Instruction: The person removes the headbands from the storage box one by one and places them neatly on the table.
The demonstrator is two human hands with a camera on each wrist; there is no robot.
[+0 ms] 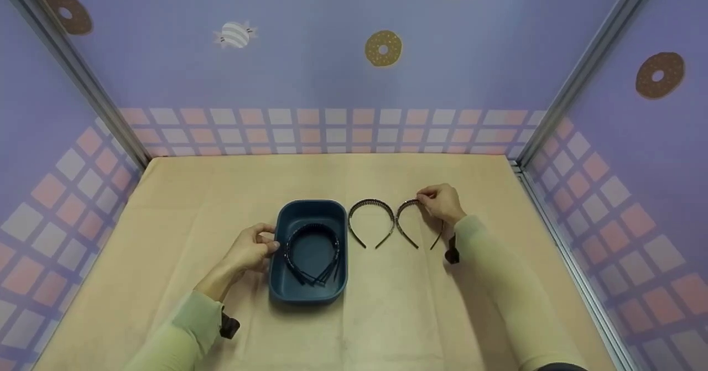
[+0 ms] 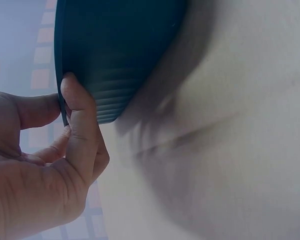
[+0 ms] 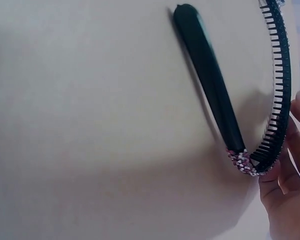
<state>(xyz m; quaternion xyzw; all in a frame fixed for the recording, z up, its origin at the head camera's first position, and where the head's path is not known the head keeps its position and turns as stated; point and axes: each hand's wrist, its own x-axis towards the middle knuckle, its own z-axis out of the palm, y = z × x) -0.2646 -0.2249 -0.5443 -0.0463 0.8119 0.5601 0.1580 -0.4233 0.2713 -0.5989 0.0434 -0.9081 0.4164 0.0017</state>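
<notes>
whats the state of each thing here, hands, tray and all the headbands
left hand: grips the left rim of the tray
right hand: pinches the top of the right headband
blue tray: upright on the table, headbands lying inside
headbands in tray: lying flat, ends toward the person
middle headband: lying on the table, untouched
right headband: on the table, held at its arch

This is a staged recording booth, not a lived-in room. Beyond each grip, three lilac walls (image 1: 310, 72) printed with doughnuts (image 1: 383, 48) and a sweet (image 1: 235, 34) close in the scene, joined at the corners by bare metal posts (image 1: 581, 72). Under the grips lies a tabletop (image 1: 221, 183) covered in plain beige cloth.
</notes>
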